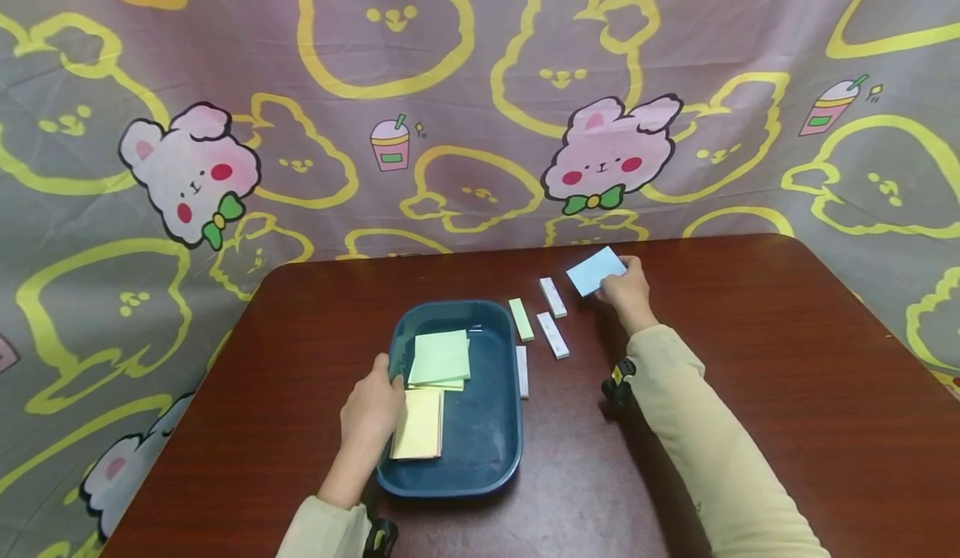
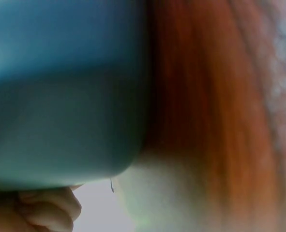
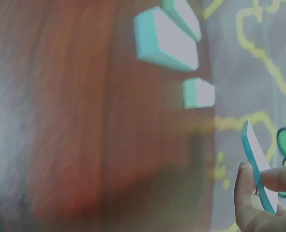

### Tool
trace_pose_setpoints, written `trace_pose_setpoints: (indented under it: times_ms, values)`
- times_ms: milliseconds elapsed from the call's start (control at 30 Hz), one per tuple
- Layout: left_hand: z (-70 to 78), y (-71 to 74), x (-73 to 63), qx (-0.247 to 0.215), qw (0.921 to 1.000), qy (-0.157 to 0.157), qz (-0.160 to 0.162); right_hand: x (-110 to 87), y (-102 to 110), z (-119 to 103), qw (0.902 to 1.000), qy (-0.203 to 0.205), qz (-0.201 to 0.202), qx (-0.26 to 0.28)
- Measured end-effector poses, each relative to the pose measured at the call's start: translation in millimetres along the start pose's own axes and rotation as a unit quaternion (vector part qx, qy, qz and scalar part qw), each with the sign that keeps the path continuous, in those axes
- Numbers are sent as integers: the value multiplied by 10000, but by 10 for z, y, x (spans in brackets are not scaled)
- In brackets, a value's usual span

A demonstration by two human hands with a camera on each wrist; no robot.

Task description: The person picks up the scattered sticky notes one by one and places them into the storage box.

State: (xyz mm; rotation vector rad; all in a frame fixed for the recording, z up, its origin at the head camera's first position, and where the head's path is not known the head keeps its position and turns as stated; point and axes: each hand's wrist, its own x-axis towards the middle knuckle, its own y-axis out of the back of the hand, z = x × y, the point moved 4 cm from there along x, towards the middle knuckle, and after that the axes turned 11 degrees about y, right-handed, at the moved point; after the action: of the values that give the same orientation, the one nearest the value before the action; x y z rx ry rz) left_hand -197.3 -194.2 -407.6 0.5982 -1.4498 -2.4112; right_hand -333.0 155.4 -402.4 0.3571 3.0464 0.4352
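My right hand [image 1: 630,291] pinches a light blue sticky note pad [image 1: 592,273] above the far side of the table. In the right wrist view, thumb and fingers press the pad [image 3: 257,157] from both faces. My left hand [image 1: 369,412] grips the left rim of a dark blue plastic tray [image 1: 480,433]. The left wrist view has curled fingers [image 2: 51,208] at the blurred tray wall [image 2: 65,125]. Inside the tray, a pale green note pad [image 1: 440,356] lies over a yellowish one, and a yellow pad [image 1: 417,425] sits nearer, atop other sheets.
Right of the tray lie several narrow blocks: a pale yellow-green one [image 1: 521,319], a white one [image 1: 553,297], another white one [image 1: 552,335], and one [image 1: 523,372] against the tray's side. A patterned cloth [image 1: 480,83] hangs behind the brown table [image 1: 787,358].
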Motion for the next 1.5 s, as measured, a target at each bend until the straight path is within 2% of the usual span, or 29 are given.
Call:
trace_pose_setpoints:
  times_ms: [167,400,600,833,1167,1367,1500]
  values:
    - [3,2,-1,-3,10000,12,-5,-55,-126,-175,9982,311,-296,420]
    - [10,6,-3,48,10000,-13,-12,-184,-275,-413,9931,395,-816,742]
    - [8,6,0,68,10000,1,-27,-343,-445,-589,9866,638,-1427,458]
    - [4,7,5,76,10000,23,-58,-561,-657,-696,9701,946,-2228,-169]
    - [5,9,10,69,9999,73,-87,-779,-1005,-627,9487,985,-2978,-403]
    - [14,9,8,92,9999,61,-133,-991,-1190,-619,9309,1116,-3393,-760]
    - [3,2,8,119,9998,78,-142,-1112,-1288,-607,9228,1134,-3572,-890]
